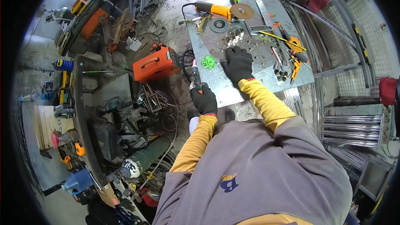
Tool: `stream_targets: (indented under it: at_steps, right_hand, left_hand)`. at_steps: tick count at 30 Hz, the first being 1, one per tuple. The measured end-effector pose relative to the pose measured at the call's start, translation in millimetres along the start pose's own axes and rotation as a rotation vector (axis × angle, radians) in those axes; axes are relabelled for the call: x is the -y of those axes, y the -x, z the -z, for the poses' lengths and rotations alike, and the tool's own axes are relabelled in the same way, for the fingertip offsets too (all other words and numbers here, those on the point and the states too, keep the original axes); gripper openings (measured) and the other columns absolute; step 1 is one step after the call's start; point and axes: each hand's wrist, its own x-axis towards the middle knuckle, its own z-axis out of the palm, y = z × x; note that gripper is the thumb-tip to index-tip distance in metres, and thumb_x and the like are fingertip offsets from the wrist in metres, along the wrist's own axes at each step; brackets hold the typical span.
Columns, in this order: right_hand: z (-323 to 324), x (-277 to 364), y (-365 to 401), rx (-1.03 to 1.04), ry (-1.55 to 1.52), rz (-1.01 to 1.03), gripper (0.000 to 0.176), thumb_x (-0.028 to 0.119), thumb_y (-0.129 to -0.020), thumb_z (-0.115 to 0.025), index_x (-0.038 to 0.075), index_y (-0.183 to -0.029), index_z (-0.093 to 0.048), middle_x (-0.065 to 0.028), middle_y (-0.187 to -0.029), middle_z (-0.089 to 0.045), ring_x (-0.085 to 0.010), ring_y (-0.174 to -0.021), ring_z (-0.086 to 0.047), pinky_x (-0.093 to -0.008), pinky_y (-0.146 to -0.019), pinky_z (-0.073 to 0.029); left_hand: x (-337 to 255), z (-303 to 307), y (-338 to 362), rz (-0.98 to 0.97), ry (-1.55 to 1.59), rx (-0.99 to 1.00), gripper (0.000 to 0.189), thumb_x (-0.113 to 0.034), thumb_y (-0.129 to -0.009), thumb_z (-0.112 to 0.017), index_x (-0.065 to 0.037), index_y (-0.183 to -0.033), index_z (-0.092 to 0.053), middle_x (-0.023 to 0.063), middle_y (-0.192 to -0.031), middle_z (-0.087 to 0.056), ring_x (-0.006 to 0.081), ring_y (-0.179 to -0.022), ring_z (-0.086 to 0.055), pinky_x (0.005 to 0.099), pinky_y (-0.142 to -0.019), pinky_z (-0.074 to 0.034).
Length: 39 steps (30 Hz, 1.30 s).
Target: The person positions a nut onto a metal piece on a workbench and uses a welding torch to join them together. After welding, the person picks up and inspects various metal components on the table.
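Observation:
My left hand (203,100), in a black glove, is closed around a TIG torch (195,73) beside the table's left edge. The torch's pink cup points up and away from me. My right hand (238,65), also gloved, lies palm down on the metal table (229,92), its thumb apart from the fingers. Just beyond its fingertips are small metal pieces (236,37) on the tabletop. A round green sticker (208,62) sits between my hands. Further back rest an orange angle grinder (220,11) and a grey disc (219,25).
To the right on the table lie a square (263,13), a yellow tape measure (295,41), an orange clamp (296,71) and short tube pieces (281,76). An orange welding machine (156,64) stands left of the table. A green gas cylinder (152,155) is at lower left.

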Motion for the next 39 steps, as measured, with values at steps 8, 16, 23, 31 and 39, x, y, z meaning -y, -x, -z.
stream_targets:
  at_steps: [8, 16, 23, 31, 39]
  right_hand:
    - [0, -6, 20, -0.002, -0.095, 0.160, 0.037, 0.039, -0.086, -0.077, 0.013, -0.111, -0.070, -0.0134, -0.116, -0.066, -0.0363, -0.108, -0.063, -0.0526, -0.090, -0.048]
    - [-7, -29, -4, -0.058, -0.139, -0.098, 0.027, 0.036, -0.092, -0.072, 0.015, -0.109, -0.075, -0.0131, -0.106, -0.070, -0.0369, -0.101, -0.068, -0.0506, -0.088, -0.052]
    - [-3, -25, -21, 0.091, -0.190, -0.173, 0.024, 0.031, -0.086, -0.075, 0.014, -0.102, -0.079, -0.0157, -0.109, -0.074, -0.0383, -0.104, -0.071, -0.0494, -0.092, -0.055]
    - [38, -10, 56, 0.157, -0.655, -0.271, 0.029, 0.033, -0.090, -0.073, 0.012, -0.110, -0.075, -0.0152, -0.095, -0.076, -0.0363, -0.090, -0.073, -0.0463, -0.080, -0.056]
    - [18, 33, 135, 0.175, -0.600, -0.062, 0.022, 0.027, -0.097, -0.065, 0.013, -0.110, -0.075, -0.0138, -0.098, -0.075, -0.0362, -0.092, -0.073, -0.0490, -0.080, -0.057]
  left_hand:
    - [0, -1, 0, -0.042, 0.066, 0.000, 0.047, -0.019, -0.100, -0.067, 0.000, -0.142, -0.056, 0.0199, -0.118, -0.071, 0.0340, -0.103, -0.070, 0.0429, -0.093, -0.053]
    - [16, -4, -6, -0.063, 0.066, 0.001, 0.046, -0.021, -0.101, -0.068, 0.000, -0.140, -0.057, 0.0178, -0.121, -0.072, 0.0316, -0.107, -0.071, 0.0416, -0.096, -0.054]
    - [5, 0, -2, -0.036, 0.090, 0.014, 0.044, -0.021, -0.100, -0.068, 0.000, -0.138, -0.060, 0.0179, -0.121, -0.072, 0.0334, -0.109, -0.071, 0.0424, -0.096, -0.054]
    - [26, -7, -12, -0.034, 0.140, -0.036, 0.043, -0.018, -0.099, -0.069, 0.000, -0.137, -0.059, 0.0180, -0.118, -0.071, 0.0322, -0.106, -0.068, 0.0417, -0.096, -0.051]
    - [141, -16, -66, 0.130, 0.280, 0.063, 0.036, -0.025, -0.107, -0.056, 0.002, -0.127, -0.067, 0.0114, -0.112, -0.074, 0.0273, -0.100, -0.068, 0.0388, -0.089, -0.053]
